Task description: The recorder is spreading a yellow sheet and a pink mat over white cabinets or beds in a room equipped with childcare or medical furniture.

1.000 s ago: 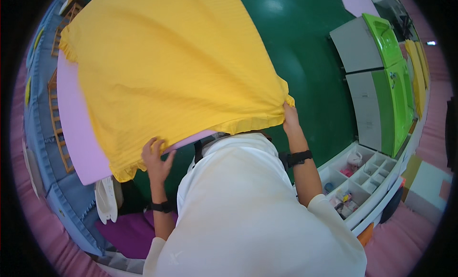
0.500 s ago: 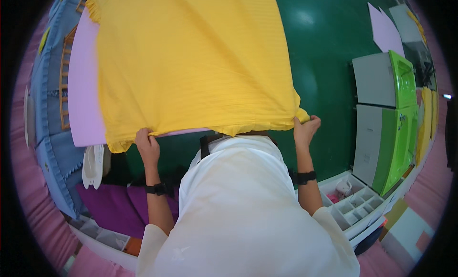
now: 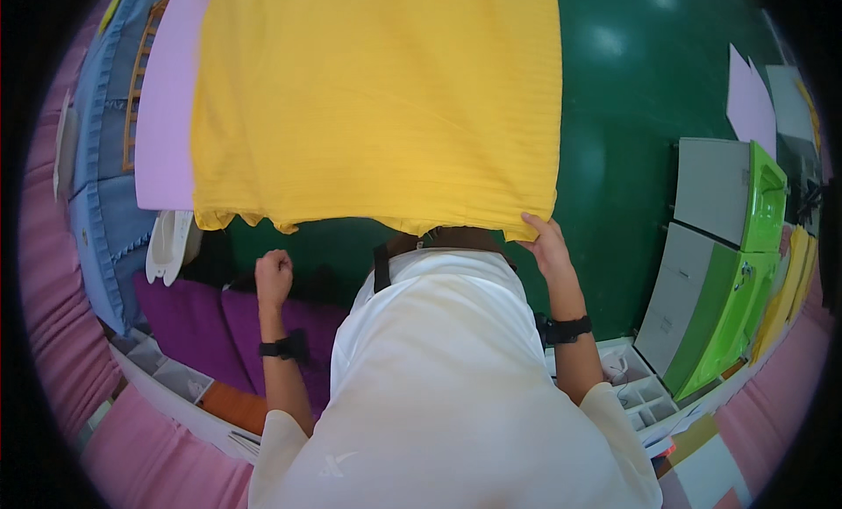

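A yellow sheet (image 3: 377, 114) with a finely ribbed weave and a ruffled edge is spread over a lilac flat top (image 3: 165, 132), which shows along its left side. At the sheet's near right corner, my right hand (image 3: 551, 246) pinches the edge between thumb and fingers. My left hand (image 3: 274, 277) is off the cloth, a little below the near left edge, its fingers curled in and nothing seen in them. The near hem hangs unevenly, with small folds toward the left. Both wrists wear black bands.
On the right stand grey and green toy sink units (image 3: 702, 320) on a green floor (image 3: 614, 176). White divided trays (image 3: 640, 391) lie below them. Purple padding (image 3: 189, 329) and a white plastic piece (image 3: 167, 246) are at the lower left. Blue ruffled bedding (image 3: 105, 246) lines the left.
My left hand has let go of the sheet's near left corner and drawn back toward me. The right hand keeps its corner. The near edge lies straighter on the right, and the view has shifted.
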The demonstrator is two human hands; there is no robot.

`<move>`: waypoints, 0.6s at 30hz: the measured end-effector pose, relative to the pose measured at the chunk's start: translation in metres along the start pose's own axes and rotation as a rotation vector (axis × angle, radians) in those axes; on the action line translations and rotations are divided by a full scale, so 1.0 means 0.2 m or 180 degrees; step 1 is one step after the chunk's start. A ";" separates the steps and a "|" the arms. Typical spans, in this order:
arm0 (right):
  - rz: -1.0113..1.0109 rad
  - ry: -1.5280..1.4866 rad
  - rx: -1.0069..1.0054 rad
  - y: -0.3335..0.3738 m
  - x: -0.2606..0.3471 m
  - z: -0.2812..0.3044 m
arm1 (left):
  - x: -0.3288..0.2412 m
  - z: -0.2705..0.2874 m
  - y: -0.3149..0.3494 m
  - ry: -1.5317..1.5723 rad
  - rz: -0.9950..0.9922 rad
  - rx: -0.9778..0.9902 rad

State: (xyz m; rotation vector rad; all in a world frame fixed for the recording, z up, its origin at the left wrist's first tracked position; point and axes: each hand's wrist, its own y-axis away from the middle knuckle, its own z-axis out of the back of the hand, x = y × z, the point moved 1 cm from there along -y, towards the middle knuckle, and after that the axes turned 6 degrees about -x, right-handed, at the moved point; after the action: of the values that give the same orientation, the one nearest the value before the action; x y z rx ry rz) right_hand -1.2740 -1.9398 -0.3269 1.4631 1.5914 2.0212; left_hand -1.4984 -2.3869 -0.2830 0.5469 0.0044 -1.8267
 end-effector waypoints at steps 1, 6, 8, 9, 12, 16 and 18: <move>-0.0018 -0.0235 0.0039 0.00 0.00 -0.01 | 0.00 -0.04 0.02 0.0787 0.0521 0.0096; -0.0065 -0.0368 -0.0084 -0.01 -0.03 -0.01 | -0.28 -0.16 -0.08 0.3797 0.1486 -0.0358; 0.0029 -0.0098 0.0002 0.00 -0.03 0.01 | -0.22 -0.16 -0.16 0.4709 0.1983 -0.1038; 0.0035 -0.0066 0.0009 0.02 -0.04 0.01 | -0.18 -0.17 -0.19 0.4732 0.1999 -0.1057; 0.0248 0.1169 -0.0662 0.07 -0.01 -0.02 | -0.14 -0.18 -0.23 0.5482 0.1973 -0.1033; 0.0771 0.3460 -0.0824 0.26 0.05 -0.13 | -0.18 -0.13 -0.19 0.5773 0.1567 -0.0857; 0.0014 0.2778 0.0255 0.25 0.02 -0.20 | -0.17 -0.12 -0.18 0.5921 0.1448 -0.0453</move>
State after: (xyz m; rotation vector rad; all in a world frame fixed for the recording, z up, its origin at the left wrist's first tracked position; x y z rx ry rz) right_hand -1.2861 -1.9826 -0.2801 0.5739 1.9314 2.8276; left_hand -1.5143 -2.3379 -0.3011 1.7422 1.1206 -0.3630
